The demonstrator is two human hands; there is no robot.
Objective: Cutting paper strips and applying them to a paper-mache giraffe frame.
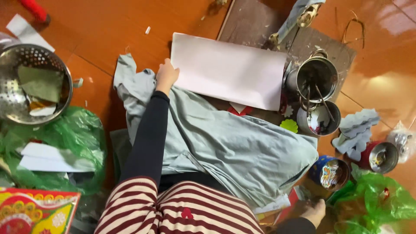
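**Cloth over lap, left hand at paper edge**

Cloth (225,143), grey-blue, biggest item: draped over my lap, spread across the orange floor (108,26), crumpled at top left. My left arm in a black sleeve (149,138) lies on it.

Paper (229,71), white sheet, lies flat just past the cloth, near edge tucked under it, far side on a brown board (255,21).

Green bag (73,138) at left, white sheets inside. Second green bag (381,203) at lower right.

Colander (26,82), steel, upper left, paper scraps in it.

Two steel pots (318,78) right of the paper, touching each other, sticks standing in them. Blue tin (331,173) and red tin (381,157) nearer me. Grey cutouts (357,130) between pots and red tin.

Left hand (166,74): at the paper's left edge, where cloth meets paper, fingers curled. Can't tell if it grips cloth or paper.

Right hand (314,212): low at the bottom edge, beside the second green bag, partly cut off. Fingers bent; can't tell if it holds anything.
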